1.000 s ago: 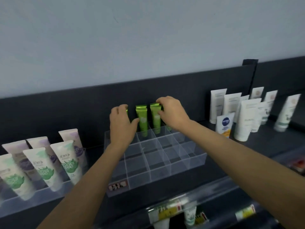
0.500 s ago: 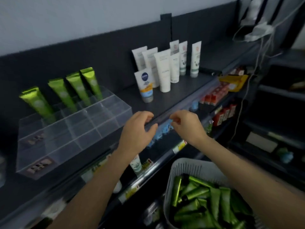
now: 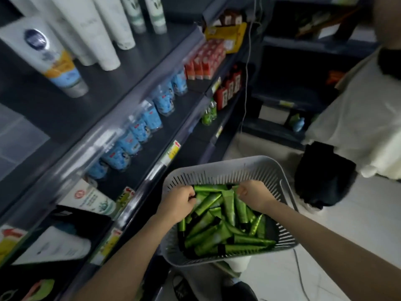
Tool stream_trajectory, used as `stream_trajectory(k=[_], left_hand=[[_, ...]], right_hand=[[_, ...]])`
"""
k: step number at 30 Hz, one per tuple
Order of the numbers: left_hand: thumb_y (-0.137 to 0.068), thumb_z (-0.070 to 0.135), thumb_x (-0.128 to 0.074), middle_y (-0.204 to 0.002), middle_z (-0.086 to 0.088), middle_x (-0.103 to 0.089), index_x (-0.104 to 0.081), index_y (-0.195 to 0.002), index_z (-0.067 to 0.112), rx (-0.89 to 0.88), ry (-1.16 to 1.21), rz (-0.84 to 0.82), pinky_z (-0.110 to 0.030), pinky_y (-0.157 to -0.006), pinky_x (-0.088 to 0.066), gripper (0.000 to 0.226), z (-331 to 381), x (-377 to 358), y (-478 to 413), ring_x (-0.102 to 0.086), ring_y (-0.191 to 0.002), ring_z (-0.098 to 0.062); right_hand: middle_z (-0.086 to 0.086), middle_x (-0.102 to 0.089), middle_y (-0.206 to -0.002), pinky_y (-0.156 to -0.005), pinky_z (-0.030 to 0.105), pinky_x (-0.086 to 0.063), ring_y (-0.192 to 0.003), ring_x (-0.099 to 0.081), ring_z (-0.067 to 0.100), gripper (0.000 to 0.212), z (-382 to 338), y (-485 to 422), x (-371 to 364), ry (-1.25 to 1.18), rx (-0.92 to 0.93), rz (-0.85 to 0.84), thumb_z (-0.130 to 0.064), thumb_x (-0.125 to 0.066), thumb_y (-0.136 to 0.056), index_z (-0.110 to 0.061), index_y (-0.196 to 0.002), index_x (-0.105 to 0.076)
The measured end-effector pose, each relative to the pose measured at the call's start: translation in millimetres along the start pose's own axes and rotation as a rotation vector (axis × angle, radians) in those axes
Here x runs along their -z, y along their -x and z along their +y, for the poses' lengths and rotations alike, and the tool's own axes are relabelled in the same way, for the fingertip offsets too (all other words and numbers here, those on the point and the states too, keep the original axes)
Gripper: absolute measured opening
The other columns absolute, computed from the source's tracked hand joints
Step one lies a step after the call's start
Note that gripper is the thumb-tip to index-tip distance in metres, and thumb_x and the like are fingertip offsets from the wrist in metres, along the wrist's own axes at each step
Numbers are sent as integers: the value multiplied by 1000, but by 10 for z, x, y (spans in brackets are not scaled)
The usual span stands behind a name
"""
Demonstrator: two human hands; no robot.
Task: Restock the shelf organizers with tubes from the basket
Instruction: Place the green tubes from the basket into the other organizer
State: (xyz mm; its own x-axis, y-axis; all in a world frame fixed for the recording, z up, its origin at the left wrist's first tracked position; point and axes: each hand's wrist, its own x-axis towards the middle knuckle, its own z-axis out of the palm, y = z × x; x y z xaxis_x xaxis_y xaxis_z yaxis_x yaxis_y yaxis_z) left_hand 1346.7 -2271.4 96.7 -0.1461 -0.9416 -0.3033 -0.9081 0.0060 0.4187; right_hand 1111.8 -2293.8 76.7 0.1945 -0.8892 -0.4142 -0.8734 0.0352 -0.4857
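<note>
A grey slotted basket (image 3: 219, 167) sits low beside the shelves, filled with several green tubes (image 3: 227, 235) with black caps. Both my hands are inside it at the far end of the pile. My left hand (image 3: 178, 203) has its fingers curled round the end of a green tube. My right hand (image 3: 252, 195) is closed in a fist on another green tube's end. A corner of the clear shelf organizer (image 3: 17, 137) shows at the left edge; its compartments are out of view.
The dark shelf unit (image 3: 134, 61) runs along the left, holding white tubes (image 3: 104, 33), blue packs (image 3: 138, 131) and red boxes (image 3: 204, 61). Another person in a white shirt (image 3: 358, 116) stands at the right, with a black bag (image 3: 321, 177) on the pale floor.
My view swung down from the organizer to the basket. Both hands left the shelf, dropped into the basket and closed on green tubes.
</note>
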Motion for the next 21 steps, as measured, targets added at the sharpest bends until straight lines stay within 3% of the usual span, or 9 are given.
stream_trajectory(k=[5,9,11,16,21], left_hand=[[-91,23,-58,-87,-4,-69,-69,-92,10,9,-25,-96,-32,-69,-52,17,-89,-469,-302,-64,-81,-20],[-90,15,-55,-74,-4,-67,-65,-77,11,35,-42,-129,-28,-58,-45,17,-191,-738,-543,-63,-69,-20],[-90,16,-53,-70,-4,-63,-58,-70,16,57,-42,-159,-30,-59,-46,21,-243,-877,-652,-63,-69,-25],[-94,25,-52,-84,-9,-63,-60,-85,8,32,-129,-229,-37,-68,-50,21,-251,-1135,-832,-62,-79,-27],[-93,10,-52,-89,-10,-64,-62,-89,5,56,-254,-219,-32,-62,-46,12,-244,-1316,-920,-64,-81,-26]], right_hand=[[9,-67,-115,-89,24,-45,-111,-60,25,30,353,-222,-247,51,-114,-78,-8,-53,-85,-10,-110,-69],[15,-64,-114,-89,33,-50,-110,-60,32,27,394,-509,-418,177,-66,-130,-6,-50,-86,-7,-108,-66],[15,-61,-114,-91,36,-50,-110,-58,33,27,369,-650,-468,225,-3,-109,-3,-49,-84,-8,-105,-65],[16,-52,-120,-97,41,-47,-117,-46,35,34,358,-915,-551,363,36,-58,0,-49,-83,-7,-115,-60],[12,-46,-129,-100,44,-40,-124,-36,35,33,368,-1040,-708,534,88,-224,-24,-56,-90,-9,-119,-58]])
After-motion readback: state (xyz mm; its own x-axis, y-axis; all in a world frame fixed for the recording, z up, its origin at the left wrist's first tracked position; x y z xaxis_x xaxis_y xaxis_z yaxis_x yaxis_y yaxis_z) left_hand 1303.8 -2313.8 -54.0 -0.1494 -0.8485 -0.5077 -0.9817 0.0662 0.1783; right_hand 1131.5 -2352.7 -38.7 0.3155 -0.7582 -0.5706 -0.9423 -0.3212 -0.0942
